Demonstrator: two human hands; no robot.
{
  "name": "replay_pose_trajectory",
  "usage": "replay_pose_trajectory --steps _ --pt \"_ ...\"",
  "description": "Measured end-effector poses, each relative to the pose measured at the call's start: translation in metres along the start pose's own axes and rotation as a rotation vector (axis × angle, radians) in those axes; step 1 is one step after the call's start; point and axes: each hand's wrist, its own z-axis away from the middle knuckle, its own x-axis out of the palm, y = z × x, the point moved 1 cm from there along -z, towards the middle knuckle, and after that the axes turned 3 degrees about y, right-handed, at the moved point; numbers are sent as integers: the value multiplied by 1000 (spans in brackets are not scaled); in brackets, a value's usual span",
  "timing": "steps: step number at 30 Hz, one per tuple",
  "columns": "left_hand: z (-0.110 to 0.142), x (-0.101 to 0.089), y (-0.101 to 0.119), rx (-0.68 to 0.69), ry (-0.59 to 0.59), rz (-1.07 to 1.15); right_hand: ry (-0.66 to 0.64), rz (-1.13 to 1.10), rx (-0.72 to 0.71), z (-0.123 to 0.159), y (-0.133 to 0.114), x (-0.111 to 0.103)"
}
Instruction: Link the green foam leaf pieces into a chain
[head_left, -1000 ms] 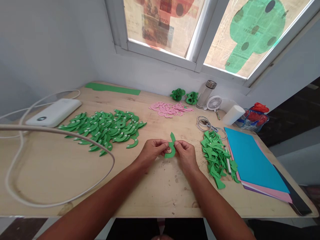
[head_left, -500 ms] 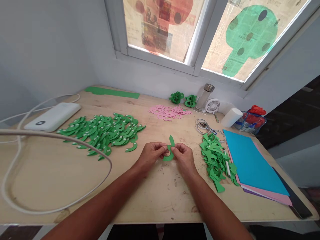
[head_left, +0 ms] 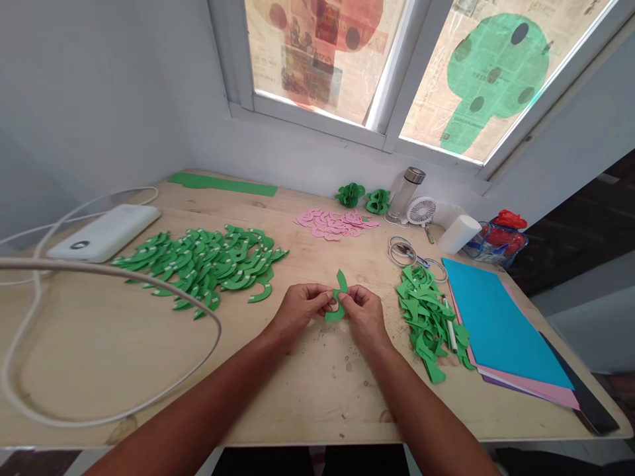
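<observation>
Between my two hands is a curved green paper cutout [head_left: 336, 315], with a pointed piece sticking up at its top. The fingertips of my left hand [head_left: 306, 305] pinch its left side. My right hand [head_left: 366, 309] grips the right side, thumb lying across the front. Fingers and thumbs hide part of the cutout's middle. Left of my hands spreads a heap of curved green cutouts [head_left: 208, 261] bearing small white patches. To the right lies a pile of green paper scraps [head_left: 424, 317] with a white pen [head_left: 450, 327] on it.
Pink cutouts [head_left: 335, 223] lie behind my hands, before two green paper balls [head_left: 350, 194]. A bottle [head_left: 405, 193], a small fan [head_left: 421, 210] and scissors [head_left: 407, 251] are at back right. Coloured sheets [head_left: 501, 320] lie far right. A looping cable [head_left: 218, 330] and power bank [head_left: 105, 231] are left.
My right thumb has shifted across onto the front of the cutout. Both hands otherwise keep their grip in nearly the same place. The whole view has tilted slightly.
</observation>
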Motion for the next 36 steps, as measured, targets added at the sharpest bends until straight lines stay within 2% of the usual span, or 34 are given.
replay_pose_trajectory --steps 10,36 --pt "0 -1 0 -15 -24 10 8 -6 8 0 -3 1" --pt "1 -1 2 -6 20 -29 18 39 -2 0 -2 -1"
